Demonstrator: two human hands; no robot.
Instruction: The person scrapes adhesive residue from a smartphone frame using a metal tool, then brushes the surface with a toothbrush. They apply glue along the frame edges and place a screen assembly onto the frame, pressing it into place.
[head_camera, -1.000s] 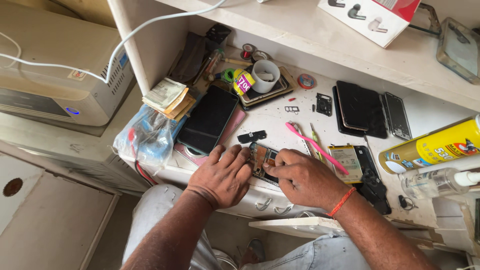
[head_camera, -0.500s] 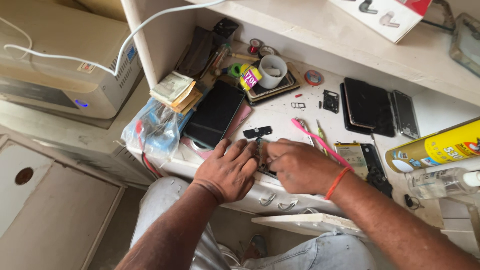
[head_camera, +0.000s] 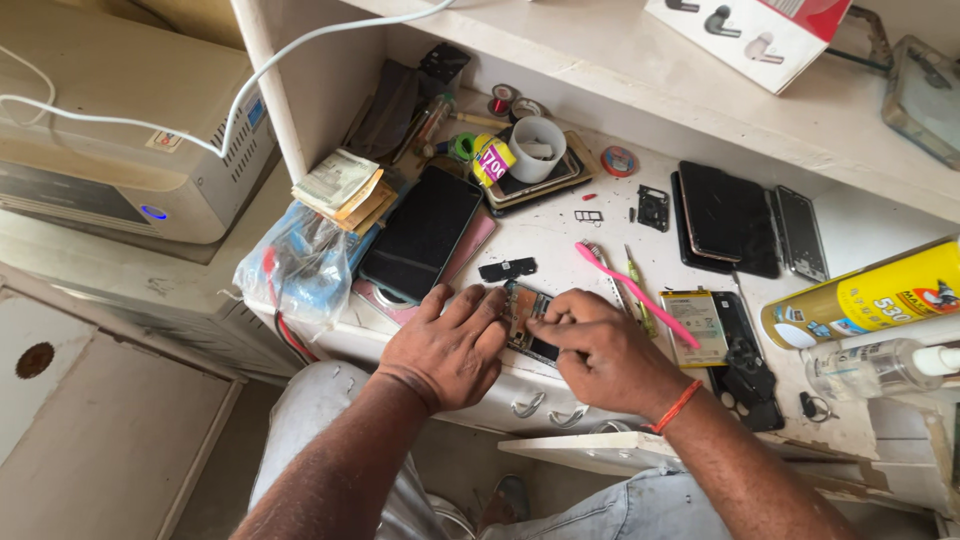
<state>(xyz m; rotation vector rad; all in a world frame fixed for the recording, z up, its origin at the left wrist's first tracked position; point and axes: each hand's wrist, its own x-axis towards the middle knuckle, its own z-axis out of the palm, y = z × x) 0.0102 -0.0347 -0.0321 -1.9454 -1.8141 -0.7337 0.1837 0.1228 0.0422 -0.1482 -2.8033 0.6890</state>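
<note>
Mostly hidden between left hand (head_camera: 447, 350) and right hand (head_camera: 598, 352): opened phone (head_camera: 527, 322). Right fingertips' grip too small to tell.

Single head cam, steep look-down from above the seated person, close over the bench (head_camera: 560, 240), hands low centre, shelf edge at top.

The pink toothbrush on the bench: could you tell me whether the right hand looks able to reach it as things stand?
Probably yes. The pink toothbrush lies in the open just beyond the right hand, with nothing lying on it, though that hand is now on the opened phone.
</note>
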